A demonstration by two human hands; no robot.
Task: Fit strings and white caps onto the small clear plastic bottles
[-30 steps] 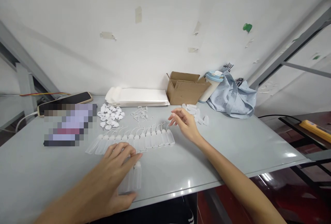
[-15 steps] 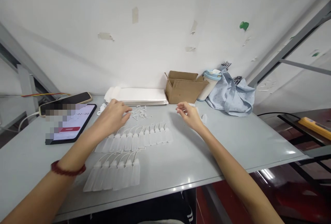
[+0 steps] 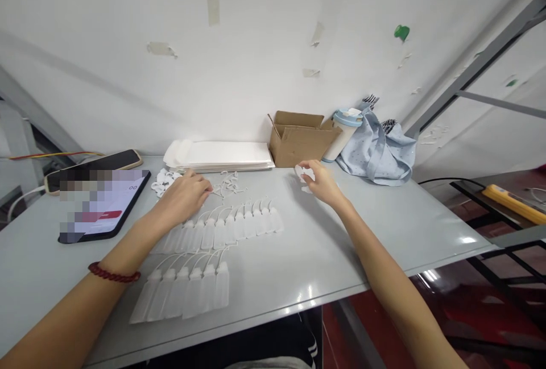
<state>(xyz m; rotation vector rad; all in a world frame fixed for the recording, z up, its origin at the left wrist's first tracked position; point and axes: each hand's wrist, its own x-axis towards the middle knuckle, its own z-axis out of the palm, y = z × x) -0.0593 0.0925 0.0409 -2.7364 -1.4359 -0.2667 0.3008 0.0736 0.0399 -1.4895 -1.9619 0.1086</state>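
My right hand [image 3: 323,184] pinches a small translucent white plastic piece [image 3: 304,172] just above the table, in front of the cardboard box; its exact kind is unclear. Another pale piece lies partly hidden beneath that hand. My left hand [image 3: 186,194] is lowered, fingertips drawn together at the edge of a loose pile of thin white plastic straps [image 3: 230,183]. Whatever those fingers may hold is too small to make out. Below it, flat translucent plastic pouch-like pieces with thin white loops lie in a back row [image 3: 230,228] and a front row [image 3: 185,292].
White ring-like parts [image 3: 164,180] lie left of my left hand. Along the wall stand a white stack [image 3: 226,154], a cardboard box [image 3: 301,142], a lidded cup [image 3: 344,135] and a blue cloth bag [image 3: 377,153]. Two phones, one lit [image 3: 108,210], lie at left.
My right hand has closed on a translucent piece that now shows between its fingers. My left hand's fingers, apart before, have come down and together at the strap pile. The view has shifted slightly.
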